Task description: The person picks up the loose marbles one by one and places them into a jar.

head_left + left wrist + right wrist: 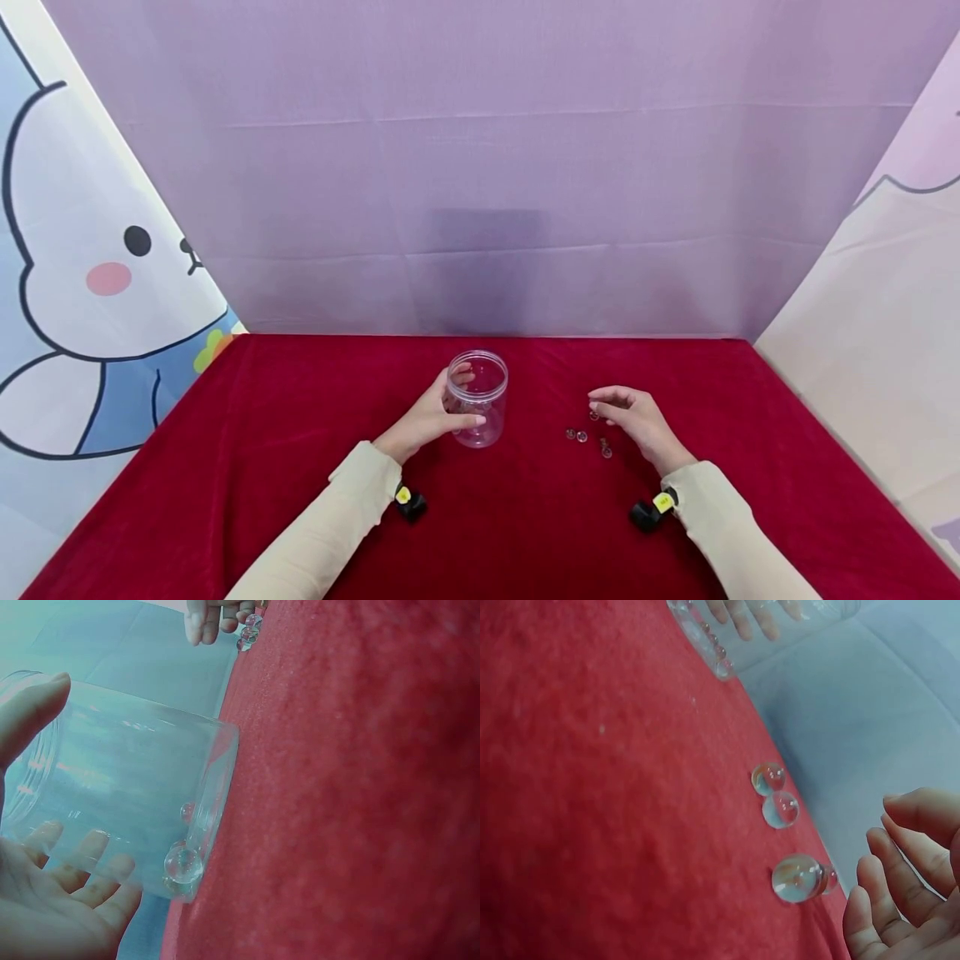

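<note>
My left hand holds a clear plastic jar, thumb across its near side and fingers around the other. The jar stands upright and lidless on the red cloth, and several clear glass marbles lie at its bottom in the left wrist view. To the right, my right hand hovers over loose marbles, thumb and forefinger close together. One marble shows just below those fingertips. The right wrist view shows no marble between the bent, loosely spread fingers. More marbles lie on the cloth to its left.
Red cloth covers the table, with a lilac curtain behind its back edge. Printed cartoon sheeting stands at the left and a pale sheet at the right. Each wrist wears a small black camera.
</note>
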`<action>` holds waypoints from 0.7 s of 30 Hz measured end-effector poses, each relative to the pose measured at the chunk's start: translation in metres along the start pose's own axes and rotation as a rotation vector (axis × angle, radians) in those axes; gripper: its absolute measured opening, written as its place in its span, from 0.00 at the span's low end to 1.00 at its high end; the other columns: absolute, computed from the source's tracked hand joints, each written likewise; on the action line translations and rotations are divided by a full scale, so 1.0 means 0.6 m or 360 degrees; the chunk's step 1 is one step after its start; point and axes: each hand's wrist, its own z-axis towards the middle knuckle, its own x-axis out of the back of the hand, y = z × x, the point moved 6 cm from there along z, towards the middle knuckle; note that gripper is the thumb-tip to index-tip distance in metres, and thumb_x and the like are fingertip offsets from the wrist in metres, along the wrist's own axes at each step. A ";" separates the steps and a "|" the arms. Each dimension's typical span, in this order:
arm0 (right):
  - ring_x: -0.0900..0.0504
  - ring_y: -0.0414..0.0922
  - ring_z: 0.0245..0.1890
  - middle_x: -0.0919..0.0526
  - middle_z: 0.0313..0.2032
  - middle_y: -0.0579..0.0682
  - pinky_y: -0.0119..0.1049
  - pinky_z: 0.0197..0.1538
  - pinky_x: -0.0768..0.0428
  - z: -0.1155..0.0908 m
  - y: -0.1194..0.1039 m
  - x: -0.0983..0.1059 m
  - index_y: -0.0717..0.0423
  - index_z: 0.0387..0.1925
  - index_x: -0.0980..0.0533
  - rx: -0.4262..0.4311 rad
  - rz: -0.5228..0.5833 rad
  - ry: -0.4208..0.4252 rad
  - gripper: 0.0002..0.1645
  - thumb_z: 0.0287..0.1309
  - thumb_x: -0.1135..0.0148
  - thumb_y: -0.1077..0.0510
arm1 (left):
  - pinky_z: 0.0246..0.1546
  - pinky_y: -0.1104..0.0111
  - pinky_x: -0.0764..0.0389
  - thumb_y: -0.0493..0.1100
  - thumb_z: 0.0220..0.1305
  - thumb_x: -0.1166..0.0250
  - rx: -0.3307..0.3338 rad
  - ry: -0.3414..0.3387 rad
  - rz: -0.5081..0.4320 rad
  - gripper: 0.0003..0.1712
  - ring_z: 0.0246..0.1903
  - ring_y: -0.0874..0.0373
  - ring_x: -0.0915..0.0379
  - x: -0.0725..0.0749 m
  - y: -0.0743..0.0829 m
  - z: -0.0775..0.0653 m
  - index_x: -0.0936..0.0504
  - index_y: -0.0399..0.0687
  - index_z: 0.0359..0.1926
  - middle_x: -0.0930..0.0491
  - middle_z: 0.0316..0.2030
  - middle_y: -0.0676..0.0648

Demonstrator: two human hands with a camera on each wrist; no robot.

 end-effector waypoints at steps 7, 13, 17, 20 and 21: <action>0.20 0.38 0.35 0.16 0.39 0.49 0.31 0.38 0.21 0.005 0.011 0.003 0.68 0.50 0.24 -0.0036 -0.0038 0.0009 0.21 0.58 0.37 0.58 | 0.63 0.53 0.38 0.33 0.53 0.31 -0.0013 0.0005 -0.0004 0.48 0.68 0.43 0.49 0.000 0.000 -0.001 0.49 0.47 0.70 0.42 0.67 0.42; 0.19 0.37 0.35 0.16 0.40 0.50 0.31 0.38 0.21 0.008 0.017 0.004 0.67 0.50 0.24 -0.0070 -0.0057 0.0006 0.21 0.58 0.37 0.59 | 0.64 0.53 0.38 0.33 0.53 0.31 -0.0009 -0.0003 -0.0006 0.48 0.68 0.43 0.49 0.001 -0.001 0.000 0.49 0.47 0.70 0.42 0.67 0.42; 0.20 0.37 0.35 0.16 0.40 0.50 0.30 0.39 0.21 0.010 0.021 0.004 0.66 0.50 0.24 -0.0091 -0.0078 0.0003 0.21 0.57 0.36 0.59 | 0.64 0.53 0.38 0.33 0.53 0.31 -0.0016 -0.0009 -0.0005 0.48 0.68 0.43 0.50 0.001 -0.001 0.001 0.49 0.47 0.70 0.43 0.67 0.41; 0.20 0.36 0.34 0.16 0.39 0.48 0.30 0.39 0.21 0.011 0.024 0.005 0.67 0.50 0.23 -0.0099 -0.0081 -0.0002 0.20 0.57 0.37 0.59 | 0.63 0.53 0.38 0.33 0.53 0.31 -0.0020 -0.0011 -0.0006 0.48 0.68 0.43 0.49 0.001 -0.002 0.001 0.49 0.47 0.70 0.44 0.67 0.40; 0.20 0.36 0.34 0.16 0.39 0.48 0.30 0.39 0.21 0.011 0.024 0.005 0.67 0.50 0.24 -0.0097 -0.0080 -0.0006 0.20 0.57 0.36 0.60 | 0.63 0.53 0.38 0.33 0.53 0.31 -0.0019 -0.0010 -0.0006 0.48 0.68 0.43 0.49 0.001 -0.003 0.001 0.49 0.47 0.70 0.44 0.67 0.40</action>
